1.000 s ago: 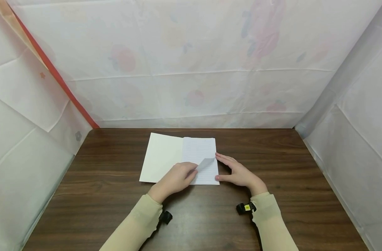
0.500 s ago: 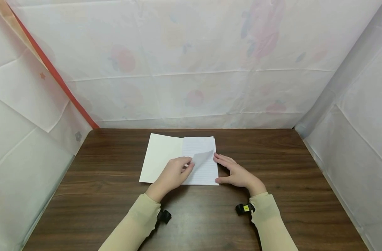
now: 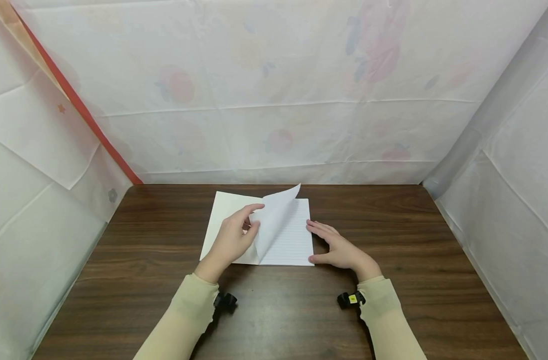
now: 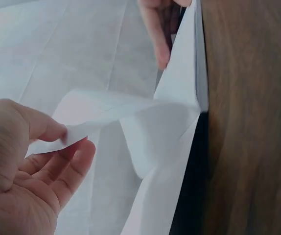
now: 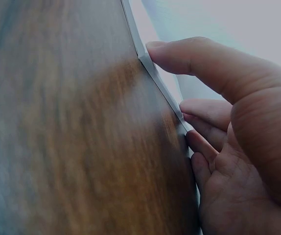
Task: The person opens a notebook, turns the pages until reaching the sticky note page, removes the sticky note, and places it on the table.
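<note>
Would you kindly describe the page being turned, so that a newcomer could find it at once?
On the dark wooden table lies an open notebook, near the far edge. The left hand pinches one lined page, while the right hand rests at the notebook's right edge. That page alone curls up off the flat sheets.

An open notebook [image 3: 237, 225] lies on the counter [image 3: 391, 300], toward twelve o'clock of its middle. One page [image 3: 276, 220] stands lifted over the spine. The left hand [image 3: 230, 240] sits at the notebook's seven o'clock, the right hand [image 3: 341, 250] at its four o'clock, against the edge.
</note>
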